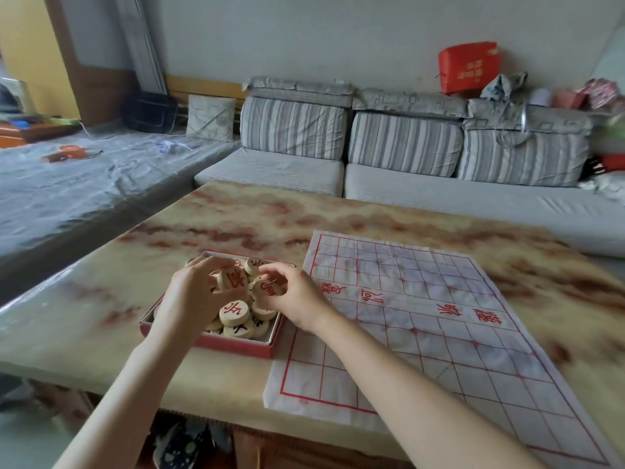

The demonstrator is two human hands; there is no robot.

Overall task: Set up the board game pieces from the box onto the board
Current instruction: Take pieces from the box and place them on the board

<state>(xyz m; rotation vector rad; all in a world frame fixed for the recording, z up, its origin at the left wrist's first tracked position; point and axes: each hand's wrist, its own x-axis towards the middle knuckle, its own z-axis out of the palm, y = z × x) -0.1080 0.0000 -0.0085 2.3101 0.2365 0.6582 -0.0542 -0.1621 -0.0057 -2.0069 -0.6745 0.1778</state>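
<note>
A shallow red box (pixel 236 345) sits on the marble-patterned table, filled with several round wooden game pieces (pixel 235 314) marked in red or black. Over the box, my left hand (pixel 194 292) grips one red-marked piece (pixel 231 278) tilted on edge. Beside it my right hand (pixel 291 296) pinches another red-marked piece (pixel 268 288). The paper board (pixel 439 333), white with a red grid and red characters, lies flat to the right of the box with no pieces on it.
The table (pixel 101 282) stretches to the left and behind the box. A grey striped sofa (pixel 406 147) runs along the table's far side, with a red bag (pixel 470 67) and clutter on its back. A covered bed (pixel 84 184) lies at left.
</note>
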